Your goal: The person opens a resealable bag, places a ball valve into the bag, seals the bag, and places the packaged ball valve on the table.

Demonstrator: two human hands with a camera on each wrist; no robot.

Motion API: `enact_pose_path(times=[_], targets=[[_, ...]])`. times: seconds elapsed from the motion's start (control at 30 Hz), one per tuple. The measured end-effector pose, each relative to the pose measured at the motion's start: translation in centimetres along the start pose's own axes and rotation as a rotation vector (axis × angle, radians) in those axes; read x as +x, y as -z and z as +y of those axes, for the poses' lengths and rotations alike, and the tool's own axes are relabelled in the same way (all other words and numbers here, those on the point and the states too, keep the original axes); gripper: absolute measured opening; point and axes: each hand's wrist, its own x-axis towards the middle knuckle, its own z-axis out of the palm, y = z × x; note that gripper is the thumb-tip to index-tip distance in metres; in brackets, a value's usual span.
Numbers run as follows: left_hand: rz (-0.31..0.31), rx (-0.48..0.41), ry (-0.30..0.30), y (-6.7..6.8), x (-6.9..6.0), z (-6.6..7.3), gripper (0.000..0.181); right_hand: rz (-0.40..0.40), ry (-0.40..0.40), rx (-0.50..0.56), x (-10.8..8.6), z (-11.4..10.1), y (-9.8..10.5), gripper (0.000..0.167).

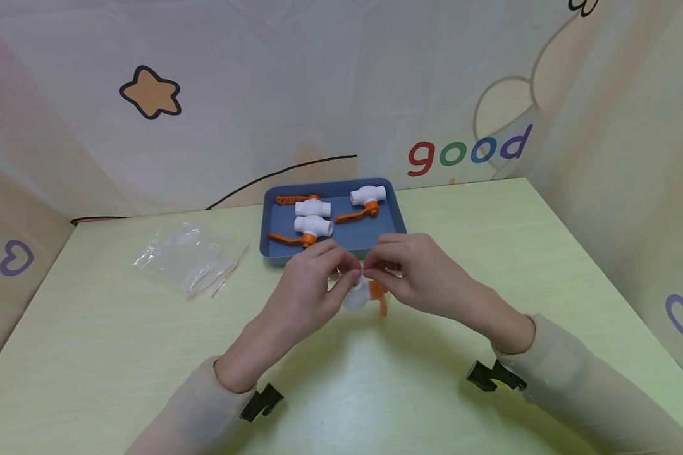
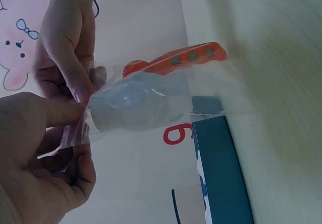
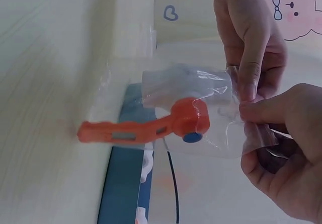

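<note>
A clear zip-lock bag [image 2: 221, 83] hangs from both hands, held up off the table. Inside it is a white plastic ball valve [image 3: 168, 85] with an orange lever handle [image 3: 121, 132]. My left hand [image 1: 313, 281] pinches the bag's top edge between thumb and forefinger. Close beside it, my right hand [image 1: 418, 272] pinches the same edge, the two thumbs nearly meeting. From above, the hands partly cover the bagged valve [image 1: 357, 297]. Whether the seal is fully closed cannot be told.
Behind the hands a blue tray [image 1: 334, 188] holds three more white valves with orange handles. Several clear bags [image 1: 184, 259] lie in a pile on the table's left side. A printed curtain [image 1: 250, 95] stands behind the pale table [image 1: 91, 354].
</note>
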Motion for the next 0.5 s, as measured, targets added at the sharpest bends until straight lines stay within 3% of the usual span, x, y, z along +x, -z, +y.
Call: enact_pose_path(times=[0.5], targets=[[-0.066, 0.027, 0.008, 0.2, -0.06, 0.1, 0.005, -0.033, 0.012, -0.055, 0.04, 0.06, 0.16, 0.011]])
